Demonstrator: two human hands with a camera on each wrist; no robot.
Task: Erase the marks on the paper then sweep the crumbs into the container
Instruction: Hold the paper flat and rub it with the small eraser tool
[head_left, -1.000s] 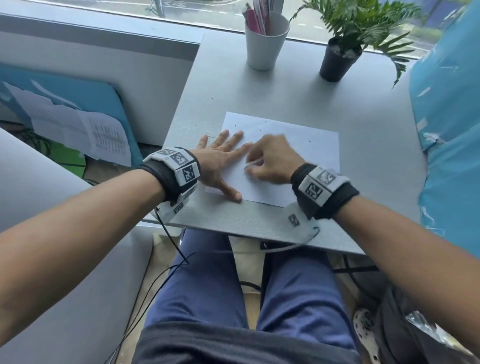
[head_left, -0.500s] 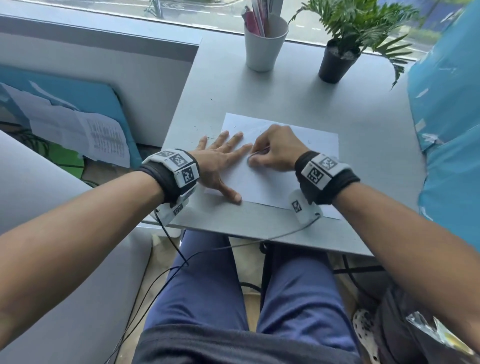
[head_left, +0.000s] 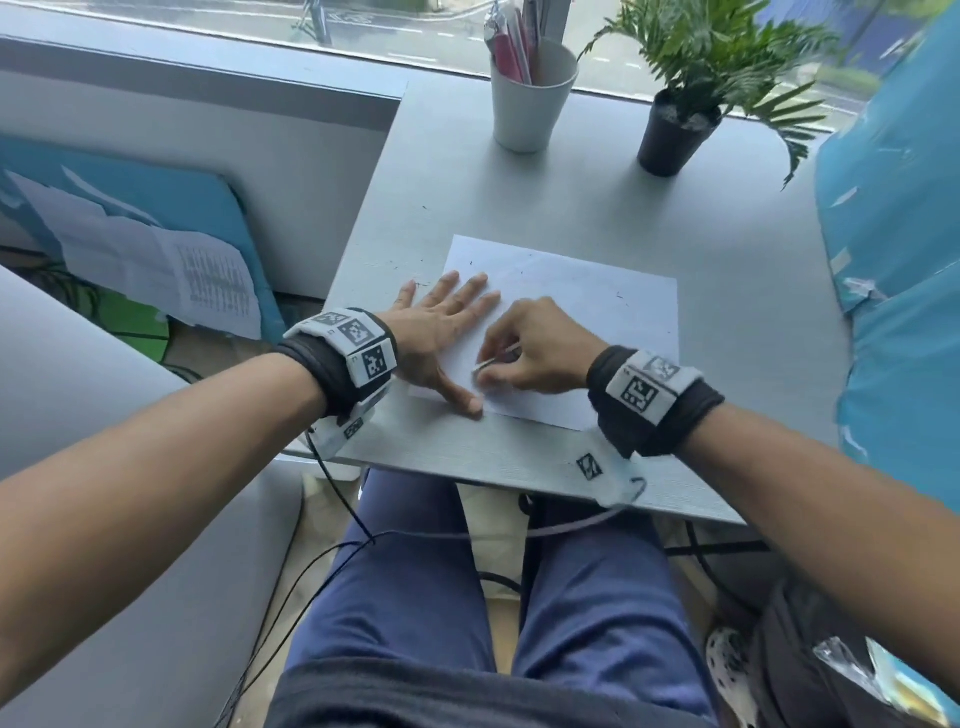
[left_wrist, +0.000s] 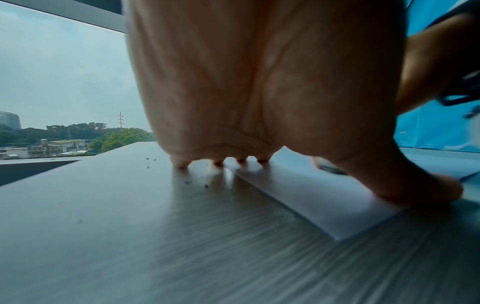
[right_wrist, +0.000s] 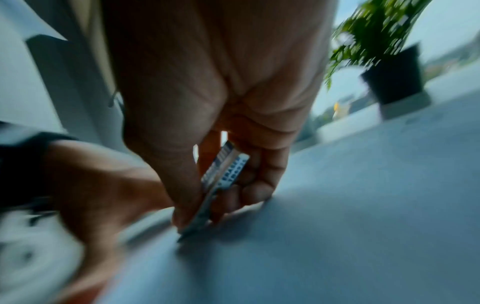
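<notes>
A white sheet of paper (head_left: 587, 306) lies on the grey table (head_left: 519, 208). My left hand (head_left: 441, 332) lies flat with spread fingers on the sheet's left edge, thumb near its front corner; in the left wrist view the left hand (left_wrist: 259, 102) presses the paper (left_wrist: 324, 205) down. My right hand (head_left: 530, 348) pinches a flat white eraser (head_left: 493, 358) and holds its tip on the sheet near the left thumb. The right wrist view shows the eraser (right_wrist: 221, 176) between thumb and fingers, blurred by motion. Dark crumbs (head_left: 410, 267) lie on the table past the left fingertips, and crumbs (left_wrist: 192, 182) show beside the paper.
A white cup (head_left: 530, 98) with pens stands at the back of the table, a potted plant (head_left: 680, 119) to its right. The table's front edge runs just under my wrists. A blue sheet (head_left: 893, 260) hangs along the right side.
The right hand with the eraser slid up the sheet and then back down toward the left thumb. The left hand stayed pressed on the paper.
</notes>
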